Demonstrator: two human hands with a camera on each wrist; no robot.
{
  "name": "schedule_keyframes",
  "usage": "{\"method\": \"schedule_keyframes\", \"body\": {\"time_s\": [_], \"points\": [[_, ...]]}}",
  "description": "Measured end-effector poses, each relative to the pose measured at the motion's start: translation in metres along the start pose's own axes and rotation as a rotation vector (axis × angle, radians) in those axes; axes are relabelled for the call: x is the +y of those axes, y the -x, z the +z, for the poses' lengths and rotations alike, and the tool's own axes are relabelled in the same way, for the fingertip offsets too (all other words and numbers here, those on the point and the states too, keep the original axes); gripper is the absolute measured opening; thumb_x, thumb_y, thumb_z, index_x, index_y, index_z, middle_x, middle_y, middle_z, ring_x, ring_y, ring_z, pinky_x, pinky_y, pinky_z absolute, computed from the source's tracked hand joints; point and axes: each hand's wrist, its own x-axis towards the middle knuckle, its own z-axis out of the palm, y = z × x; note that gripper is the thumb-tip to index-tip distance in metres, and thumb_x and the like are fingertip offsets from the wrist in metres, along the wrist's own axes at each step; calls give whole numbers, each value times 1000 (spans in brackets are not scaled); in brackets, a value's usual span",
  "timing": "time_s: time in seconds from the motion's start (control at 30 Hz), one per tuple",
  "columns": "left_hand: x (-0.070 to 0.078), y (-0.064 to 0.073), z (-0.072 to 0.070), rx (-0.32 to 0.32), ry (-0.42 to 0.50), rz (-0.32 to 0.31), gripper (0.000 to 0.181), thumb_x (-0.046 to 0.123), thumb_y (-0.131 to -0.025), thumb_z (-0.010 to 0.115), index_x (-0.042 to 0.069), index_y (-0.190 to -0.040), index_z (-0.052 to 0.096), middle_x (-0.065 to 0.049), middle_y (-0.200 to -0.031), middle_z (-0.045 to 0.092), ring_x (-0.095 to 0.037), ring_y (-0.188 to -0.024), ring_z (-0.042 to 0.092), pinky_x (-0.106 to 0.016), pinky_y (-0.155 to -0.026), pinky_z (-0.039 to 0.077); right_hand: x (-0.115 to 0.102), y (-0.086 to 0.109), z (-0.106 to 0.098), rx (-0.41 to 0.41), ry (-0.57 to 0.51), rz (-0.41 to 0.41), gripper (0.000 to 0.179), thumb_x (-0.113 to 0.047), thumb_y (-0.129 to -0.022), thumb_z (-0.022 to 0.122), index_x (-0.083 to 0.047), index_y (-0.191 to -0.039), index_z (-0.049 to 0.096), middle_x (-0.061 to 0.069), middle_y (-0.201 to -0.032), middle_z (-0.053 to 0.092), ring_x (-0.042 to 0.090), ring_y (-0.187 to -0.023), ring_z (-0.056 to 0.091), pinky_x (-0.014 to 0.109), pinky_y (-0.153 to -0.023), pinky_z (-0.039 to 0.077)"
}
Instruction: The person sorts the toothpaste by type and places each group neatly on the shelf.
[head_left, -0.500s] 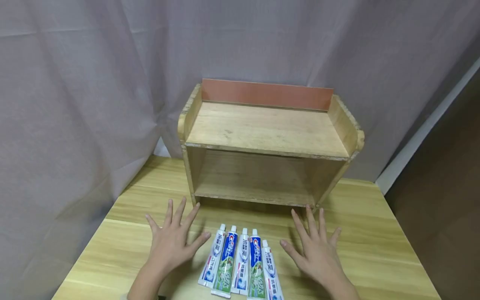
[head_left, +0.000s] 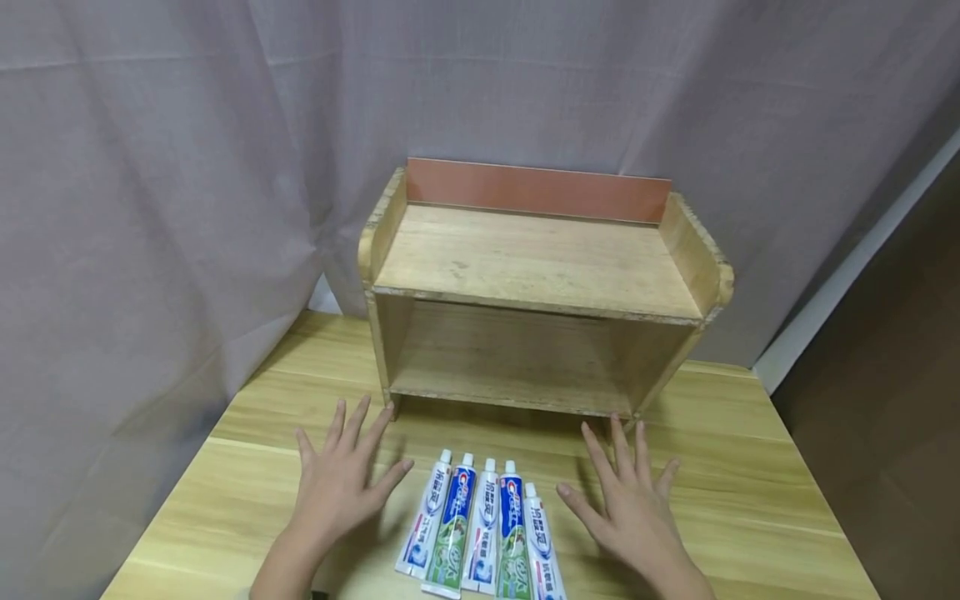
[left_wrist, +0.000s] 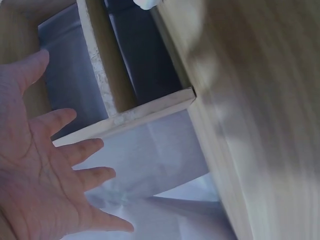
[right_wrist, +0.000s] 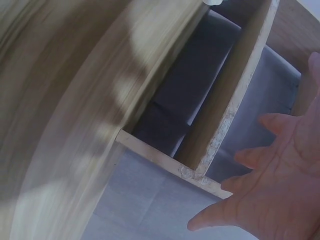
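Note:
Several toothpaste tubes (head_left: 486,525) lie fanned side by side near the front of the table, caps pointing away from me. White tubes alternate with blue-and-green ones. My left hand (head_left: 339,487) is spread palm down to the left of the row, and my right hand (head_left: 633,500) is spread the same way to its right. Neither holds anything. Behind the tubes stands a two-tier wooden shelf (head_left: 536,258) with bare boards. In the left wrist view the left palm (left_wrist: 40,165) faces the camera with fingers apart; the right wrist view shows the right palm (right_wrist: 285,175) likewise.
The shelf has a reddish back strip (head_left: 540,190) and raised side panels (head_left: 701,258). A grey curtain (head_left: 187,167) hangs behind and left of the wooden table (head_left: 225,500). A dark brown surface (head_left: 885,350) rises along the right side.
My left hand has shifted slightly left, away from the tubes, and the view has moved a little. The tubes and shelf stay in place; both hands remain spread.

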Motion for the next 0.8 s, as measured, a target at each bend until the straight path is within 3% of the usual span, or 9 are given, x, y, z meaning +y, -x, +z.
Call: {"method": "schedule_keyframes", "body": {"time_s": [0.23,0.37,0.47,0.57,0.67,0.8], "points": [[1,-9,-6,34,46,6,78,68,-92,55,32,-158,33,-7,-165,25,-41,-150,20,-78,-111,-11,0,-1,0,11,-21,7,86,-61,-93,61,-24,-161,23,19,-167,5,39,-151,-14,76,-106,-18],[0,-15,-8,78,86,1,77,64,-92,59,24,-155,40,-10,-163,30,-42,-147,27,-81,-113,3,0,-2,-1,22,-40,9,87,-60,-92,62,-23,-161,26,18,-167,7,43,-152,-5,84,-105,-7],[-4,-22,-8,177,205,-1,72,51,-92,67,16,-151,45,-13,-156,42,-41,-139,42,-73,-112,30,1,-3,-1,42,-66,1,85,-59,-91,65,-22,-160,29,19,-166,13,47,-150,10,84,-108,11],[-8,-30,-8,267,360,-15,65,36,-93,72,10,-147,48,-14,-146,52,-37,-129,53,-61,-103,49,1,-5,2,71,-93,-21,84,-55,-91,68,-21,-158,33,20,-164,22,48,-146,25,79,-109,25],[-9,-39,-11,316,492,-30,61,26,-93,72,8,-146,48,-13,-143,54,-33,-125,56,-55,-100,53,0,-7,5,96,-122,-47,81,-50,-90,71,-16,-156,37,21,-160,30,49,-140,35,77,-107,33],[-8,-54,-16,357,589,-27,61,18,-93,72,4,-146,45,-16,-144,50,-33,-126,54,-52,-102,54,-4,-6,11,95,-164,-65,77,-45,-92,72,-8,-152,42,20,-156,38,48,-135,43,72,-105,39]]}}
